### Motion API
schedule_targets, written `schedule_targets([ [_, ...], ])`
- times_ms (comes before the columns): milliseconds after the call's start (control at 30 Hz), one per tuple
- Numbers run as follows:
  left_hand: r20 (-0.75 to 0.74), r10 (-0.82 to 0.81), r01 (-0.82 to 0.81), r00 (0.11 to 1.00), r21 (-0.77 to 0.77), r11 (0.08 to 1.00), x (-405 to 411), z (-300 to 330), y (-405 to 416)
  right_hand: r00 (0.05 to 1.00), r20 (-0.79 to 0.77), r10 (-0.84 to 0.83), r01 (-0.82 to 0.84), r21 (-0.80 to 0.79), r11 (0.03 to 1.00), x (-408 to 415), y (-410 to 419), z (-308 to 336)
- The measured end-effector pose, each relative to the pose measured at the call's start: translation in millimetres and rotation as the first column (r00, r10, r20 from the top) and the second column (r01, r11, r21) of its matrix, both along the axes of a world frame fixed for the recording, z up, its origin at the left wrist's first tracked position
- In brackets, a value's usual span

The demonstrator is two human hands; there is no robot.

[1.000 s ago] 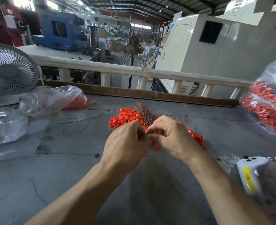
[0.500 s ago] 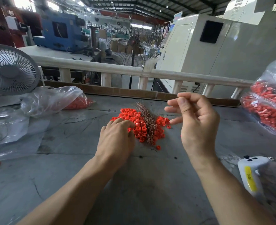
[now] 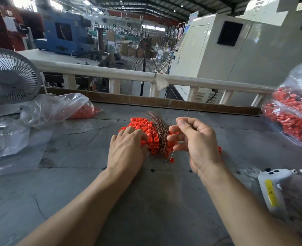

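yellow label [image 3: 270, 192] on white controller [image 3: 278, 174]: "s01", last character unclear.

Bright daylight, wide-angle edge distortion

Factory hall [image 3: 146, 18], white railing [image 3: 129, 75], grey worktable [image 3: 146, 201], daylight.

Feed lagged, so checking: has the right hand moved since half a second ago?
Yes. The right hand, pinching a thin wire, has dropped from the brown board at the table's far edge down toward the red caps.
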State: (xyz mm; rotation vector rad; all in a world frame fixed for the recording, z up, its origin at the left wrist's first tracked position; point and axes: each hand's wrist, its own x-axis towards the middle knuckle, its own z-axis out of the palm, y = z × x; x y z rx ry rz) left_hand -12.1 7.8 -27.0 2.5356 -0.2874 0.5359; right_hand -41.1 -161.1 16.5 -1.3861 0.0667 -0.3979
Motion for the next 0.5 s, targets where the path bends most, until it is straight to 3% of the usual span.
schedule_targets([
  [133, 0.021, -0.003, 0.005, 1.0, -0.097, 0.995, -2, 2, -1, 1.0, -0.004, 0.021, -0.022, -0.04, 0.999, -1, -1, -1],
  [233, -0.034, -0.021, 0.006, 0.999, -0.384, 0.924, -7, 10, -3, 0.998, 0.005, 0.057, -0.056, -0.115, 0.992, -1, -4, 0],
  [367, -0.03, -0.188, 0.103, 0.982, -0.748, 0.656, -16, 23, -2, 0.984, 0.044, 0.175, -0.16, -0.238, 0.958, -5, -3, 2],
  [500, 0.025, -0.375, 0.177, 0.927, -0.91, 0.376, -24, 39, 3, 0.966, 0.066, 0.252, -0.22, -0.307, 0.926, -11, 5, 5],
])
